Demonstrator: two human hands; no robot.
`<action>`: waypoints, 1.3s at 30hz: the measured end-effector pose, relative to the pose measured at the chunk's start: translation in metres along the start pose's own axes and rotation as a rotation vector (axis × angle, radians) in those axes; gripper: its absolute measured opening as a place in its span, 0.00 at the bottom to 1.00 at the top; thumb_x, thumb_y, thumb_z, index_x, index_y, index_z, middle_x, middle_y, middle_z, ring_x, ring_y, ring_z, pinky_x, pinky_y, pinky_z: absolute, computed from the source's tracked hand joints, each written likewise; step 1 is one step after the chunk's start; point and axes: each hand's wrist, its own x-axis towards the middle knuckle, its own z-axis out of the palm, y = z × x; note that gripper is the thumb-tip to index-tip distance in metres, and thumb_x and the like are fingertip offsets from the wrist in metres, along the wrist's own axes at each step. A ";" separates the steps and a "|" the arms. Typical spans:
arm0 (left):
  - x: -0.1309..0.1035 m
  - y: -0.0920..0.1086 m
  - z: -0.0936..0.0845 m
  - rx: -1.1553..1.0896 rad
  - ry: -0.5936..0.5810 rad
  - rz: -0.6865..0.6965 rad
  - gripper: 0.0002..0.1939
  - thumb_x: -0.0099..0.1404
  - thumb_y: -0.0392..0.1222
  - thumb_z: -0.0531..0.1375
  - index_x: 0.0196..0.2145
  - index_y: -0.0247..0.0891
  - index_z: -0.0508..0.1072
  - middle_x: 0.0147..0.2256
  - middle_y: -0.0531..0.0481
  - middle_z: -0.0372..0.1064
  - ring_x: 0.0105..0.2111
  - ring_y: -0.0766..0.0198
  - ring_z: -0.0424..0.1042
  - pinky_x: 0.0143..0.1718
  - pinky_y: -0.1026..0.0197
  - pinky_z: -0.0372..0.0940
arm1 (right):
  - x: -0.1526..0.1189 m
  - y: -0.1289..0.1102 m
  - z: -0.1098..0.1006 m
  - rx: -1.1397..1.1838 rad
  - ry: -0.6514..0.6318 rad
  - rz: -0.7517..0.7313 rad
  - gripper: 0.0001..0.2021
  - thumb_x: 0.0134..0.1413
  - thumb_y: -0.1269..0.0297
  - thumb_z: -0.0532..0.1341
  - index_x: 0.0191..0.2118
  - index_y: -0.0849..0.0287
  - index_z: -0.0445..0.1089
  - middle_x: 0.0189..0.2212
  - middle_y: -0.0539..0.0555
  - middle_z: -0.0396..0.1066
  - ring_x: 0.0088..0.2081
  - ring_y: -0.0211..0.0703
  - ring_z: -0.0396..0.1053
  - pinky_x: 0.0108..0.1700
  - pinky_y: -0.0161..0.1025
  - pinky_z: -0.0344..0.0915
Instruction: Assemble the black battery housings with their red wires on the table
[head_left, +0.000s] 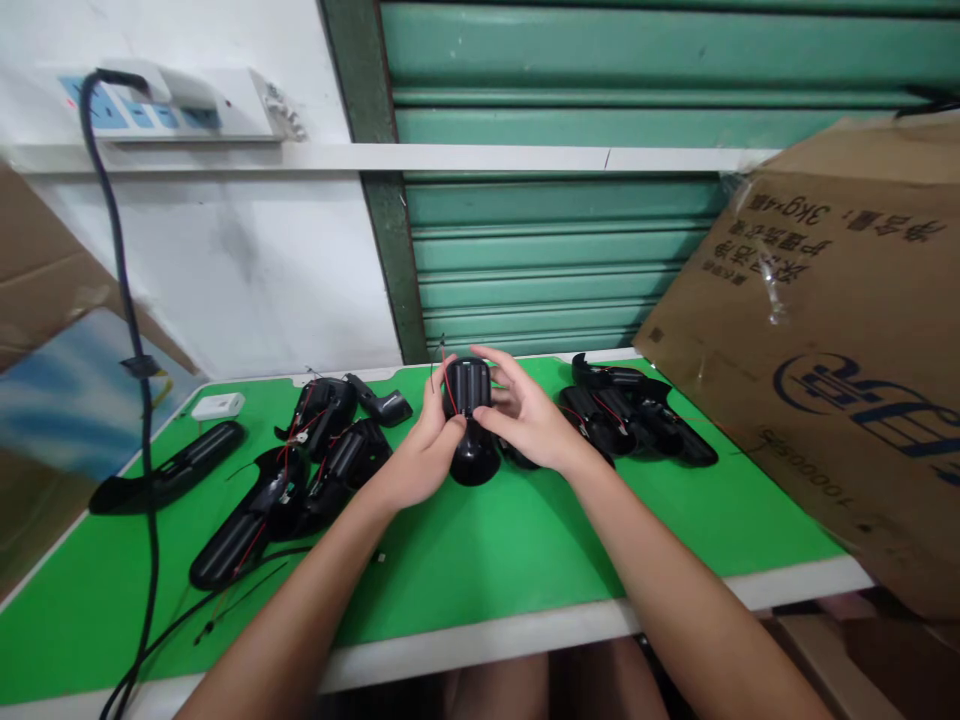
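Note:
A black plastic housing (pixel 475 455) with a rounded lower end is held upright over the middle of the green table. My left hand (pixel 426 445) grips its left side, thumb on the front near a thin red wire. From the right, my right hand (pixel 529 415) holds the same housing, its thumb pressed on the front and its fingers around the far side. Thin red and black wires rise from the housing's upper left. Part of another black piece shows behind my right hand.
Black housings with red wires (pixel 341 465) lie at the left, and more (pixel 637 410) lie at the right. A black cable (pixel 124 270) hangs from a power strip (pixel 180 105) across the table's left side. A large cardboard box (pixel 840 330) leans at the right. Green shutter (pixel 555 225) behind.

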 end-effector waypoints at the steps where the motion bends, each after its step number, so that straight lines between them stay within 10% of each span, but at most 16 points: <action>1: 0.000 0.000 0.000 0.012 -0.004 0.005 0.36 0.72 0.41 0.47 0.72 0.34 0.37 0.73 0.39 0.35 0.74 0.54 0.36 0.75 0.49 0.36 | -0.002 -0.002 0.001 -0.013 -0.009 -0.007 0.37 0.54 0.67 0.64 0.69 0.50 0.53 0.61 0.59 0.64 0.50 0.47 0.74 0.50 0.45 0.73; 15: -0.002 0.001 0.002 0.110 -0.027 0.048 0.28 0.73 0.40 0.45 0.68 0.32 0.46 0.63 0.36 0.53 0.65 0.54 0.58 0.71 0.48 0.50 | -0.005 -0.002 0.008 -0.047 -0.007 -0.036 0.31 0.54 0.70 0.62 0.63 0.51 0.55 0.54 0.56 0.68 0.47 0.44 0.73 0.46 0.41 0.74; 28: -0.002 -0.001 0.007 0.126 -0.001 0.070 0.28 0.71 0.38 0.47 0.66 0.32 0.46 0.58 0.37 0.55 0.64 0.54 0.58 0.70 0.48 0.51 | -0.005 0.001 0.018 -0.079 0.082 -0.092 0.29 0.52 0.73 0.60 0.60 0.52 0.56 0.57 0.57 0.66 0.56 0.46 0.70 0.58 0.45 0.68; 39: -0.001 -0.001 0.007 0.008 -0.004 0.009 0.27 0.74 0.42 0.48 0.67 0.32 0.47 0.61 0.38 0.58 0.67 0.53 0.55 0.72 0.48 0.47 | -0.003 -0.004 0.004 -0.143 0.110 -0.003 0.33 0.50 0.68 0.60 0.64 0.51 0.58 0.56 0.57 0.70 0.46 0.45 0.75 0.43 0.41 0.73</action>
